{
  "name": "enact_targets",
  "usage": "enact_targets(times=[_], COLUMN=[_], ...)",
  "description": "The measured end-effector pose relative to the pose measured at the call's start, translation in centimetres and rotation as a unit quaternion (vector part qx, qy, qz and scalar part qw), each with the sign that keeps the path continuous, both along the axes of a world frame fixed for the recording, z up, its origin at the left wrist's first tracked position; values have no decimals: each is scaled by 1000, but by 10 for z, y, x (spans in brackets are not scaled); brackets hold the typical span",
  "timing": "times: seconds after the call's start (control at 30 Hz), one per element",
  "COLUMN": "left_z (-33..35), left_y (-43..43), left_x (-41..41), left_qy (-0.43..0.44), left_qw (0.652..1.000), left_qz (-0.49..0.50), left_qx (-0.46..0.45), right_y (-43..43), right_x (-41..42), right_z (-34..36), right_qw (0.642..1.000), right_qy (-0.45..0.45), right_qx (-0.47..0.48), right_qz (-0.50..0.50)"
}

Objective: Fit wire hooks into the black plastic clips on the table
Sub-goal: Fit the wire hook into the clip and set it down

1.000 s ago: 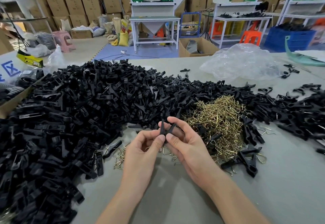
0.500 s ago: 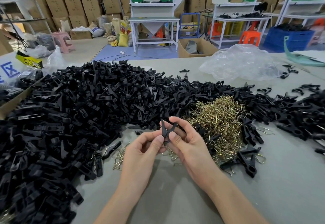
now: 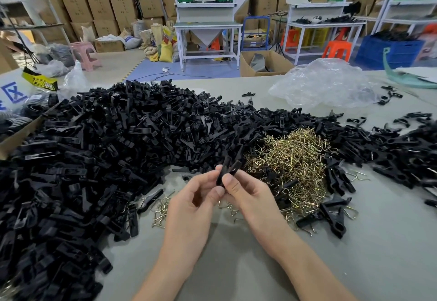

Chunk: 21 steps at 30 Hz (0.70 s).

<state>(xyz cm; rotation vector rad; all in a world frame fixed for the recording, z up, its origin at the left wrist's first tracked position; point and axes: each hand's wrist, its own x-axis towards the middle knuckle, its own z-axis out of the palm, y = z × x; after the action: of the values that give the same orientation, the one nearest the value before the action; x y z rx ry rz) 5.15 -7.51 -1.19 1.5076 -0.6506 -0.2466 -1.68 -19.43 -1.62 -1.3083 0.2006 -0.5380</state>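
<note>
Both hands meet at the table's middle and pinch one black plastic clip [image 3: 227, 170] between thumbs and fingertips. My left hand [image 3: 196, 202] grips its lower left side; my right hand [image 3: 246, 194] holds its right side. The clip's two arms stick up above the fingers. A heap of brass wire hooks [image 3: 290, 156] lies just right of the hands. A huge pile of black clips [image 3: 94, 154] covers the left and far side of the table. A few loose hooks [image 3: 163, 209] lie left of my left hand.
Assembled clips with hooks [image 3: 331, 215] lie right of my right hand. More black clips [image 3: 406, 149] spread to the right edge. A crumpled clear plastic bag [image 3: 326, 83] sits at the back right, a cardboard box [image 3: 16, 132] at the left edge. The grey table [image 3: 236, 265] shows near me.
The clip's spread arms have come closer together between my fingers, and my hands have turned it slightly. Both hands stay in the same place.
</note>
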Motion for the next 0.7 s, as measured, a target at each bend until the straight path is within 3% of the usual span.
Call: enact_targets(times=[0.13, 0.23, 0.37, 0.47, 0.7], left_z=[2, 0, -1, -5, -4], left_y=[2, 10, 26, 30, 27], left_x=[4, 15, 34, 36, 37], left_qy=[-21, -128, -278, -313, -339], left_qw=[999, 981, 903, 844, 831], left_qz=[30, 63, 114, 85, 75], left_qx=[30, 129, 307, 427, 434], right_y=[2, 1, -3, -3, -3], right_x=[0, 1, 2, 1, 3], right_z=[0, 0, -2, -3, -7], right_qw=[1000, 999, 993, 990, 982], right_qy=[3, 3, 29, 46, 81], right_qx=[-19, -29, -72, -88, -131], right_qz=[-9, -41, -86, -99, -110])
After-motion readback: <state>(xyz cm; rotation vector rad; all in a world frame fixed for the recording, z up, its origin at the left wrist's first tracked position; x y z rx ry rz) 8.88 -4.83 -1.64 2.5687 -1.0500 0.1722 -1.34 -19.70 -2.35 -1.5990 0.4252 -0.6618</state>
